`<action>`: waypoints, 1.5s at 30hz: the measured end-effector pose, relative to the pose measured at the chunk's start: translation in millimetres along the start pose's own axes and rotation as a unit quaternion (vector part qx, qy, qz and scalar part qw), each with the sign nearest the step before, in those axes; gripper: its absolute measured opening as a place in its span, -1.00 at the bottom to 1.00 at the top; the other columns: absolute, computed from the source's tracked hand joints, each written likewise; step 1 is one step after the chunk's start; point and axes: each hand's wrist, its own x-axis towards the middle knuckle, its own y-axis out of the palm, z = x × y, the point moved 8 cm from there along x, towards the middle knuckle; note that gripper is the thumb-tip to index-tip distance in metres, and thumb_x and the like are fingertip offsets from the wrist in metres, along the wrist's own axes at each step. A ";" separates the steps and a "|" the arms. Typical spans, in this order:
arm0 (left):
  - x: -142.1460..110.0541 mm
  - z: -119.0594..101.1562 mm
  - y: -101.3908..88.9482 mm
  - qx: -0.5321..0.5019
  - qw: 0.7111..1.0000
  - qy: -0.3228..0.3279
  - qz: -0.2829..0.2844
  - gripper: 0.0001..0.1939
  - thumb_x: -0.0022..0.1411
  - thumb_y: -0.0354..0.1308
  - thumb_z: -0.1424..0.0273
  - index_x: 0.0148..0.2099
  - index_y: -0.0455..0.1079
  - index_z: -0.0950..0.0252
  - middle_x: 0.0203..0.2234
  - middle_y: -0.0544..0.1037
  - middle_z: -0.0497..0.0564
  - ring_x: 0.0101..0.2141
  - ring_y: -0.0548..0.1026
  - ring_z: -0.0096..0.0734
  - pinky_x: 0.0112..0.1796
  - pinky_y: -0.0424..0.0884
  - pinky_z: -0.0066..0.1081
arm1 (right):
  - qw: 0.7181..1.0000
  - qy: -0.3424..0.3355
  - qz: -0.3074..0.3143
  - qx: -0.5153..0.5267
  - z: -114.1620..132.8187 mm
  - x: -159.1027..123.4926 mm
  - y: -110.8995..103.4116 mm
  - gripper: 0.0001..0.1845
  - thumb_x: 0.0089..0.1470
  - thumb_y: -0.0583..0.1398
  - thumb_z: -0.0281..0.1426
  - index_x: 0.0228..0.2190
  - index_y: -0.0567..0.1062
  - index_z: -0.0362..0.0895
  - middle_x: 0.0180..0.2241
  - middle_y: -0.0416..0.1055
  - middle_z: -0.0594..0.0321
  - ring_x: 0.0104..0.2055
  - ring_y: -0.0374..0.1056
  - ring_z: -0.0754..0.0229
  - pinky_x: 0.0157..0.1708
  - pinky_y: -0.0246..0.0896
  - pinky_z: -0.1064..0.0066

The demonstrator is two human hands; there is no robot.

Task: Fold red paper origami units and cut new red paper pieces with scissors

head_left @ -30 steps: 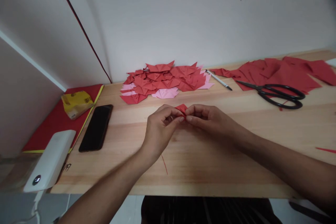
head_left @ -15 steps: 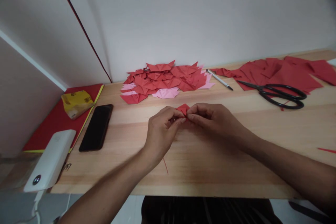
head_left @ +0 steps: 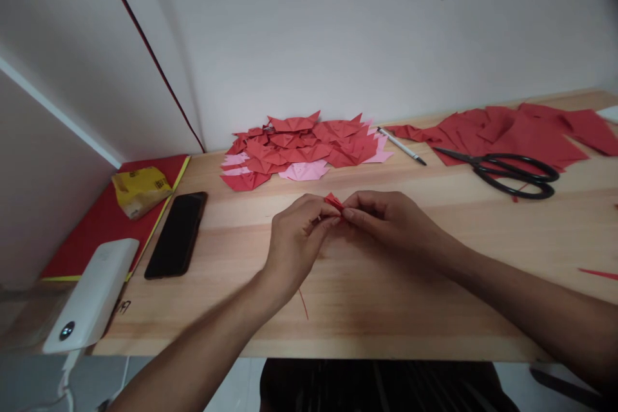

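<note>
Unreadable print (head_left: 161,184) on yellow packet (head_left: 140,192), unclear black handwriting (head_left: 123,307) on table (head_left: 232,244)

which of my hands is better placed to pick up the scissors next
Probably your right hand: the scissors lie to its right, and the left hand is farther off. Both hands pinch the small red paper, though.

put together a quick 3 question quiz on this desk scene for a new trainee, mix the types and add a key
1. Multiple choice: What do the left hand and the right hand pinch between them?
A) a pen
B) a small piece of red paper
C) a power bank

2. True or false: In the picture, the scissors lie to the right of the phone.

3. Fill in: The pile of folded paper beyond the hands is red and ____.

Key: 1. B; 2. true; 3. pink
</note>
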 end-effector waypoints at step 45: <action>-4.9 33.2 11.2 -0.204 0.955 -0.216 0.008 -0.92 0.08 0.24 0.44 -0.38 0.41 0.34 -0.47 0.52 -0.03 -0.42 0.46 -0.47 -0.35 0.33 -0.46 | 0.987 0.051 0.057 0.141 -12.6 3.9 14.1 -0.84 0.06 0.21 -0.28 -0.42 0.43 -0.12 -0.42 0.45 0.28 -0.44 0.27 0.29 -0.45 0.10 0.44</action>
